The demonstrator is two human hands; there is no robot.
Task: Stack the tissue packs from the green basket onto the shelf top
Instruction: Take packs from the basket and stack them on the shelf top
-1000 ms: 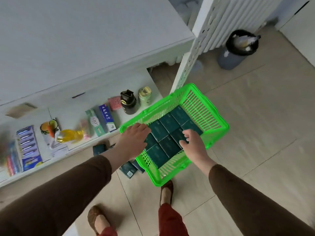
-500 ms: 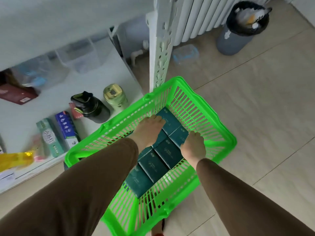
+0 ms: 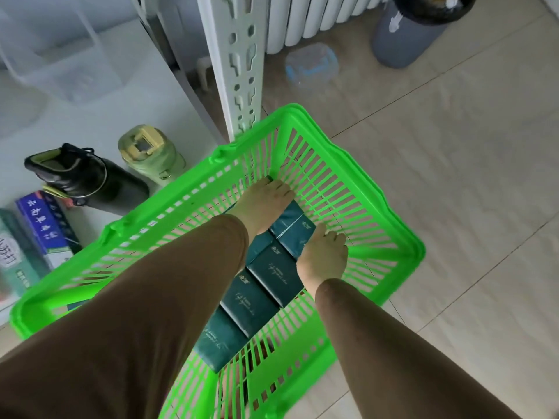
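Observation:
The green basket stands on the floor beside the shelf. Several dark teal tissue packs lie in it, in a row that runs from near to far. My left hand lies over the far end of the row, with its fingers curled down over the last pack. My right hand is against the right side of the row, and its fingers curl down along the pack's edge. My brown sleeves hide the left part of the packs. The shelf top is out of view.
A white slotted shelf post rises just behind the basket. The lower shelf board on the left holds a black bottle, a pale green bottle and toothpaste boxes. A clear container and a grey bin stand by the radiator.
The view has dropped closer to the basket. Both hands have gone deeper in, the left to the far end of the row and the right to its side.

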